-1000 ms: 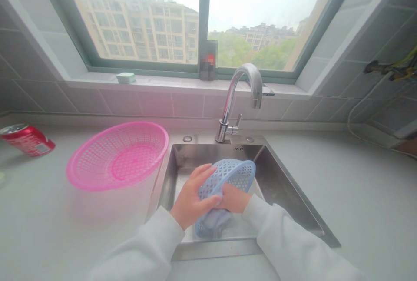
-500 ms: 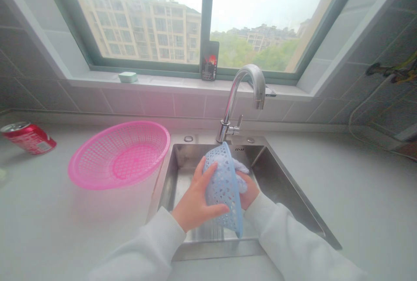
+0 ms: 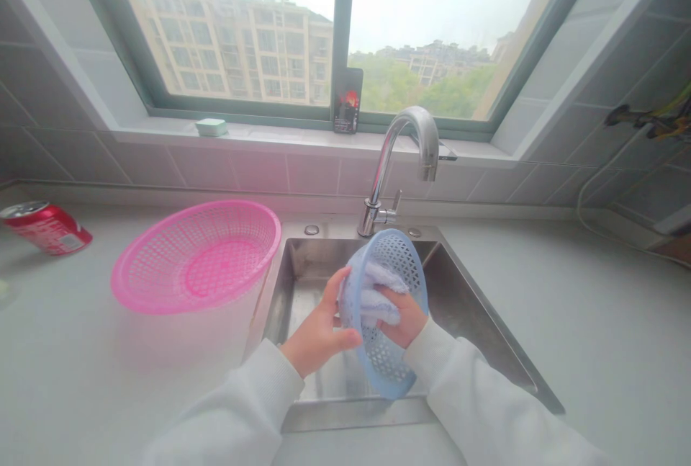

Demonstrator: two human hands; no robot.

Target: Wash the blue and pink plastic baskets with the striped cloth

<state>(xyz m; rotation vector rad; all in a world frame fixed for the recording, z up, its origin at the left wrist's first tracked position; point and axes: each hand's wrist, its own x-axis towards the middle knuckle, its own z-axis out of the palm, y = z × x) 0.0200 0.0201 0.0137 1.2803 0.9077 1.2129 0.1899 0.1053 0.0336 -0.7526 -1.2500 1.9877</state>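
Over the sink [image 3: 318,419] I hold a light blue plastic basket [image 3: 389,378] with a pattern of small holes, tipped on its side so its mouth faces right. My left hand [image 3: 318,333] is closed on its left side, thumb near the rim and fingers behind the outer wall. Inside the basket, my right hand [image 3: 404,316] grips a pale white-lavender cloth [image 3: 381,300] and presses it against the inner wall. Part of the cloth and the right fingertips are hidden in its folds.
A large pink basket [image 3: 129,289] stands on the counter left of the sink, with a red can [image 3: 48,230] farther left. The chrome faucet [image 3: 426,145] arches behind the sink. On the windowsill are a pale green box [image 3: 211,127] and a dark upright card-like object [image 3: 348,102].
The blue basket has turned so that its inside now faces me more. The cloth and my right hand, partly hidden behind the rim before, now show inside it.
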